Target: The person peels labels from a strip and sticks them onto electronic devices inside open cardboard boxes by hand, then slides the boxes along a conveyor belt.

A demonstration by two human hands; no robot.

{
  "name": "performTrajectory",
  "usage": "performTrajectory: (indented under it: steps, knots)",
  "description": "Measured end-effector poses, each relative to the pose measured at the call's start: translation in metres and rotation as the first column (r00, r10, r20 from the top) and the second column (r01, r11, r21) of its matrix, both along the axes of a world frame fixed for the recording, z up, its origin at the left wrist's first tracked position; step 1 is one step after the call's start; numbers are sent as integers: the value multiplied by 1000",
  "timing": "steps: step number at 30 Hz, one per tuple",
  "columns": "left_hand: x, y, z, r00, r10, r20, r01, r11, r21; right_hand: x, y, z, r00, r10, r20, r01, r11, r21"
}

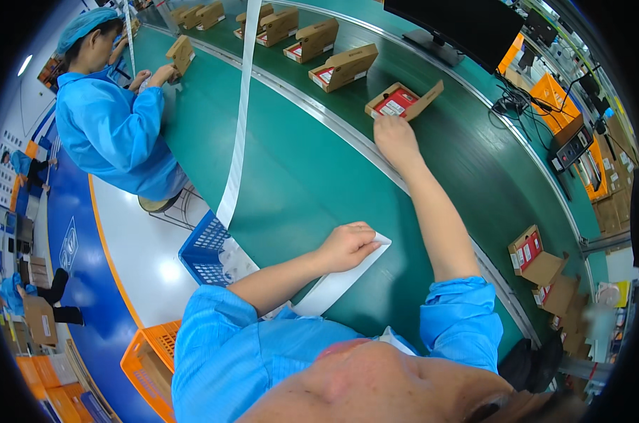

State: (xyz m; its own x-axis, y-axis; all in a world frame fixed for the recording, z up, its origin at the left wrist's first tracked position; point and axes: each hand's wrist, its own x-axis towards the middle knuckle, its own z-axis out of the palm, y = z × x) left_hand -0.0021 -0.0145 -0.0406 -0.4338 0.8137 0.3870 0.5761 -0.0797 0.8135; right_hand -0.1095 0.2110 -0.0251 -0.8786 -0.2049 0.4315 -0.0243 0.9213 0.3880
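Observation:
My left hand (349, 247) is closed on the end of a white paper strip (337, 284) above the green worktop. The strip runs back toward my body, where my sleeve hides part of it. Farther up and right, my right hand (397, 139) has its fingers curled at the near edge of a small brown cardboard box (424, 106). That box lies on the dark green conveyor belt with its lid folded open to the right. Inside is a red packet (398, 101) with a white label. The fingertips of the right hand are partly hidden.
More open boxes (344, 68) line the belt at upper left, others (538, 261) at right. A metal rail (312, 102) separates belt from green worktop (284, 204). A long white strip (242, 120) hangs near a blue basket (205, 243). A co-worker (115, 116) handles another box at left.

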Motion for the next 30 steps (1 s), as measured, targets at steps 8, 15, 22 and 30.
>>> performTrajectory:
  steps: [8, 15, 22, 30]
  knots:
    - [-2, 4, 2, 1000, 12, -17, -12, 1000, -13, 150, 18, 29, 999, -38, 22, 42, 976, -212]
    - [-5, -5, -6, 994, 26, 107, -2, 976, -216, 320, -77, 44, 979, 102, 174, -52, 962, -267]
    - [43, -7, 59, 977, -206, -60, 189, 958, -214, 308, -127, 58, 988, -89, -130, -25, 726, -687]
    - [52, -11, 56, 963, -251, 98, 227, 952, 206, 301, -127, 54, 989, -44, -139, -135, 83, -987]
